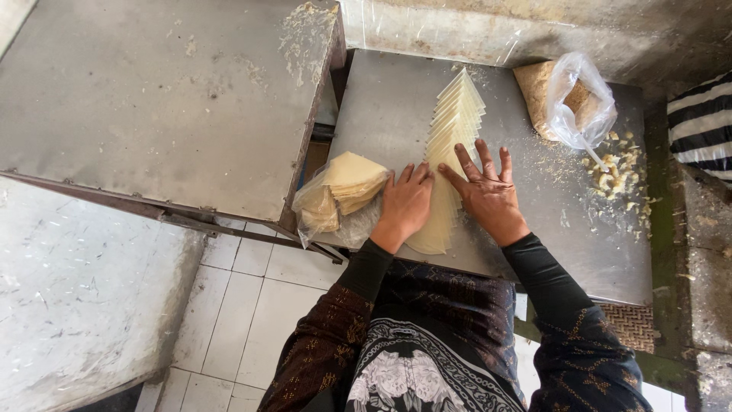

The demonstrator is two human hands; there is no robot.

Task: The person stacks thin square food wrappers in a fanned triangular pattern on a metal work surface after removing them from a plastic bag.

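A long fanned-out row of thin pale dough sheets (455, 122) lies on a metal table (389, 107), running away from me. My left hand (405, 204) rests on the near left part of the row, fingers bent and pressing on the sheets. My right hand (486, 192) lies flat on the row's right side, fingers spread. Left of my left hand sits a stack of folded pale sheets (352, 180) on a clear plastic bag (320, 210).
A clear plastic bag with brownish contents (570, 98) stands at the table's far right, with dough scraps (619, 172) beside it. A second, higher metal table (152, 99) is at left, white floor tiles (236, 305) below. A striped cloth (701, 126) shows at the right edge.
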